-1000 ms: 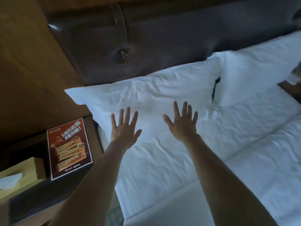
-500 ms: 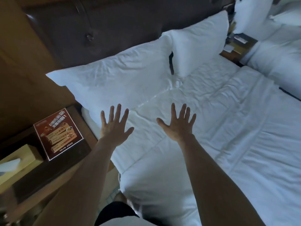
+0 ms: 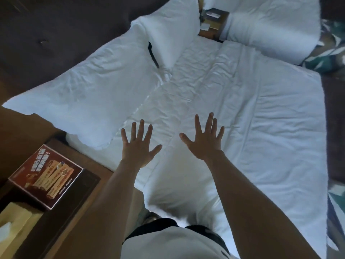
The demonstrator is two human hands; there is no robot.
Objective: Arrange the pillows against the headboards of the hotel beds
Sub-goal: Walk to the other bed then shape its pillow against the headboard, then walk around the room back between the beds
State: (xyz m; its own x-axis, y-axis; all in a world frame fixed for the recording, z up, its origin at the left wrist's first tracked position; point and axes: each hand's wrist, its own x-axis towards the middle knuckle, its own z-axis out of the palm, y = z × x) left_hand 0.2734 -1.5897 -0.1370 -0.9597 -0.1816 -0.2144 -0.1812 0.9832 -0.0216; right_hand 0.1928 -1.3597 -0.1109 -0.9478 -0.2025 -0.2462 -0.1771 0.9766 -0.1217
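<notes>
Both the left hand (image 3: 139, 146) and the right hand (image 3: 204, 140) hover spread and empty over the white quilted duvet (image 3: 261, 128); two rumpled white fabric pillows lean on the dark padded headboard (image 3: 56, 34), the near one (image 3: 89, 92) at ten o'clock, the far one (image 3: 171, 32) at twelve. They look settled; best to check both sit square, then go toward the second bed (image 3: 270, 25) at one o'clock
</notes>
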